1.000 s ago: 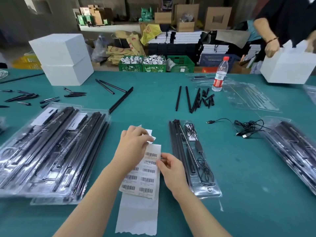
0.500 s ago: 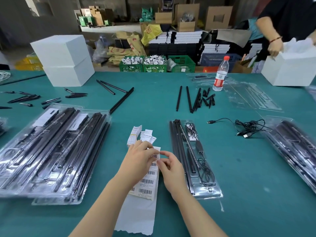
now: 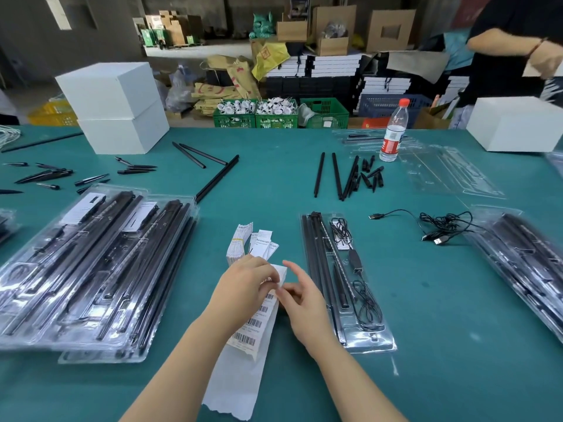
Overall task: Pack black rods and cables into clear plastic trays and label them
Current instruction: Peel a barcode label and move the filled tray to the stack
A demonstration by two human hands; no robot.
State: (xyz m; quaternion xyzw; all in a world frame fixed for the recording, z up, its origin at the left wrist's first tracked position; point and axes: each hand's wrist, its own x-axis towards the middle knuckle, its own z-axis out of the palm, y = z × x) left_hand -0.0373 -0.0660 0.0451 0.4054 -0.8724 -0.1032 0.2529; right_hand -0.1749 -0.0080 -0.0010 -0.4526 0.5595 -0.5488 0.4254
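My left hand lay on top of the strip of barcode stickers. Its fingers were bent down and held the top of the strip, where the paper curled up. My right hand was just beside it, with the palm turned toward my left hand. My thumb and one finger were pinched together at the edge of the strip, on a little white bit that I think was a sticker. My other right fingers were spread and lifted up. Both my arms reached out from the bottom, close together.

The strip lay flat on the green surface, and its bare white end pointed back at me. A small pile of white paper cards sat just past my left hand.

The clear tray was just to the right of my right hand. It had black rods down its left side and a black cable down its right side. More filled trays were stacked on my left. Loose rods and a loose cable lay farther away.
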